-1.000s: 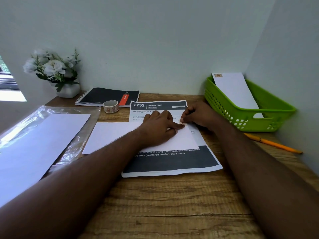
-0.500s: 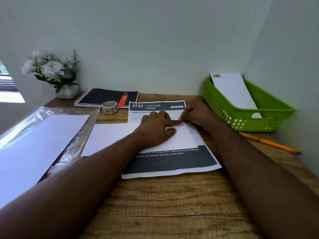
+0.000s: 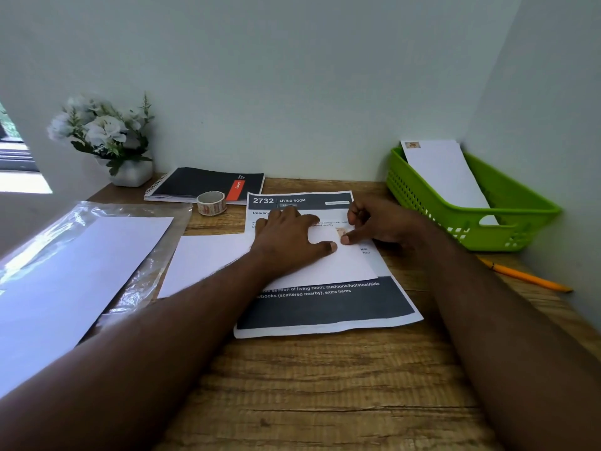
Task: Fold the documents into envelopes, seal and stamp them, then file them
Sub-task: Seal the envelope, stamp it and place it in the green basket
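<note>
A white envelope (image 3: 344,265) lies across a printed document (image 3: 325,307) headed "2732 LIVING ROOM" on the wooden desk. My left hand (image 3: 289,237) rests flat on the envelope, pinning it down. My right hand (image 3: 380,224) is beside it, thumb tip pressing next to a small brown stamp (image 3: 340,232) at the envelope's upper right corner. A roll of stamps (image 3: 211,202) stands behind the document. A green basket (image 3: 507,203) at the right holds a stamped white envelope (image 3: 442,170).
Blank white sheets (image 3: 65,271) lie on a clear plastic sleeve at left. A spiral notebook (image 3: 198,183) and a pot of white flowers (image 3: 104,138) stand at the back. An orange pencil (image 3: 527,276) lies at the right, near the wall.
My right hand has drawn slightly back to the right, uncovering the stamp on the envelope corner. My left hand has stayed flat on the envelope.
</note>
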Motion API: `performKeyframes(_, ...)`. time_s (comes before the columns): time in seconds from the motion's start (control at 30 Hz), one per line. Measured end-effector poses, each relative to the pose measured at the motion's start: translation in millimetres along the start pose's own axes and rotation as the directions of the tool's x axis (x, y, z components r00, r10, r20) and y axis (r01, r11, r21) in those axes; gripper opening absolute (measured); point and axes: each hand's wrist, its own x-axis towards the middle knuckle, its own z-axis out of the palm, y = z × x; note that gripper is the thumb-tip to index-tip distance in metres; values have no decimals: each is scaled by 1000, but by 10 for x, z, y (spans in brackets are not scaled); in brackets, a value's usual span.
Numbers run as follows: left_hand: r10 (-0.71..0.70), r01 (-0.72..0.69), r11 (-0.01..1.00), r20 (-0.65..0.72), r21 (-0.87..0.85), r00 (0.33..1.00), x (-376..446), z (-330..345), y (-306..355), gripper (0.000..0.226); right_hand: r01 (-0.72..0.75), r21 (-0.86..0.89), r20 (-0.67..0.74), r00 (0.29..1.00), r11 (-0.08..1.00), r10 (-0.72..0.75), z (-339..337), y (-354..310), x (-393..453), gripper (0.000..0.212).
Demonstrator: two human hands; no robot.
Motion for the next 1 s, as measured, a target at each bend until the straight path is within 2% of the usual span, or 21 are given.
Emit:
performKeyframes(0.07,-19,19,999,0,-25,1000,2,-10,4,65,29,103,-37,999,994,-25,0,41,-14,29)
performKeyframes(0.17,-30,30,997,10,-72,1000,18,-21,1,60,22,185,-215,976,983,18,71,55,13,27)
performKeyframes(0.3,-37,38,995,14,-97,999,29,-24,-4,56,13,-74,-352,935,997,-38,267,-33,109,29)
performKeyframes(0.4,-44,47,993,24,-104,999,38,-37,-3,56,-37,-124,-416,909,992,-18,323,-57,160,29)
performKeyframes(0.47,-43,45,993,22,-112,999,39,-35,-5,55,-45,-136,-443,896,990,-20,298,-19,178,18)
performKeyframes(0.53,-37,38,994,12,-107,999,35,-25,-8,55,20,-92,-412,909,996,-56,233,45,161,10)
performKeyframes(0.6,-33,34,995,14,-95,999,42,-22,-19,58,78,19,-308,949,997,-69,146,85,99,8)
performKeyframes(0.7,-45,46,997,21,-54,999,68,-47,-58,68,69,59,-175,983,996,-58,85,58,28,9)
performKeyframes(0.83,-62,62,997,13,-34,998,78,-76,-90,78,38,94,-147,989,995,-24,93,-17,37,11)
performKeyframes(1.0,-52,51,995,-19,-85,998,64,-105,-90,69,24,253,-132,991,967,10,91,-63,7,13)
